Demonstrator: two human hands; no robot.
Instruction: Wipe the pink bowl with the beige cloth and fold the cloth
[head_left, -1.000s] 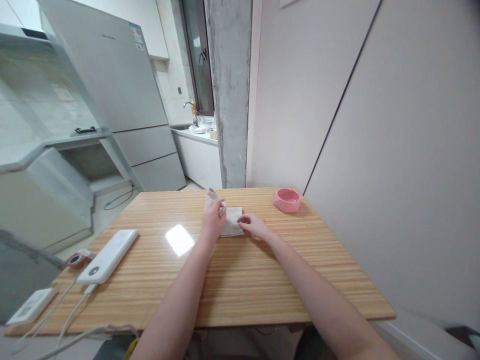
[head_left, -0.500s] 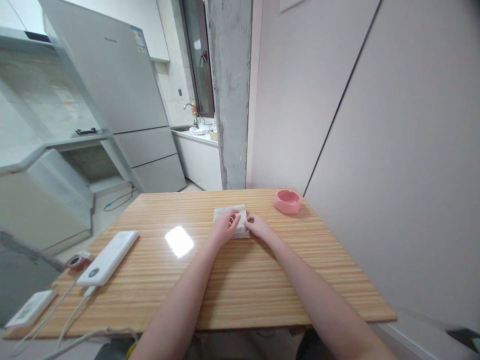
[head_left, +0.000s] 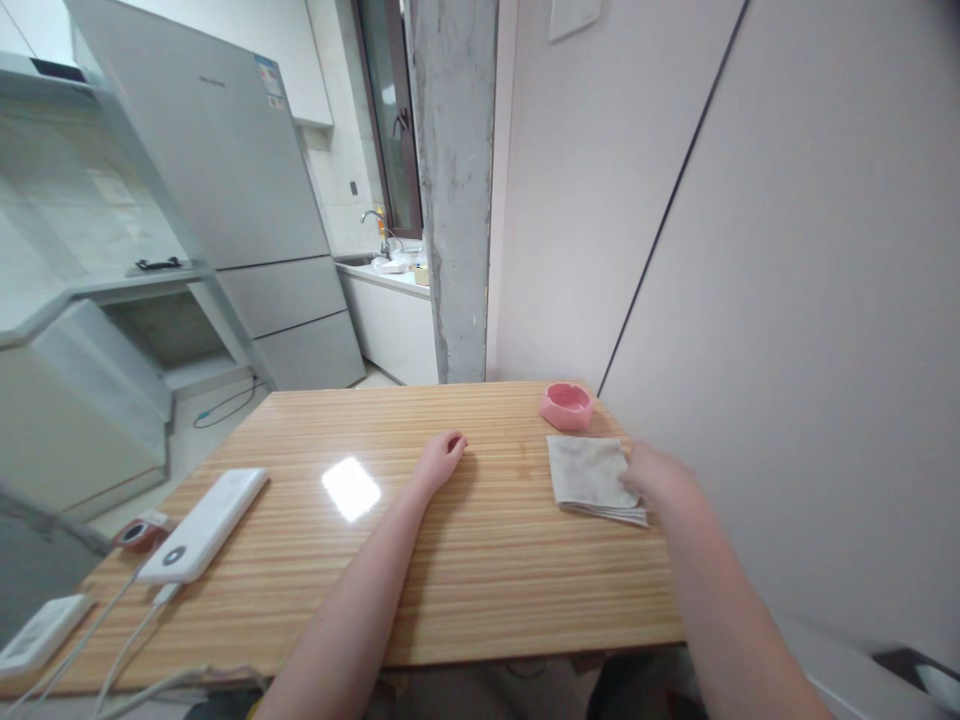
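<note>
Resting on one folded cloth [head_left: 591, 476] just below the single pink dish [head_left: 566, 405], the right hand [head_left: 660, 480] grips its right edge; the left hand [head_left: 441, 458], loosely curled and empty, lies well left of it.

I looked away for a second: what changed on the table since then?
The folded cloth went from the table's middle to its right side, near the pink ashtray; the right hand rests on its edge. The left hand let go and lies on the table. Ashtray and power bank stayed put.
</note>
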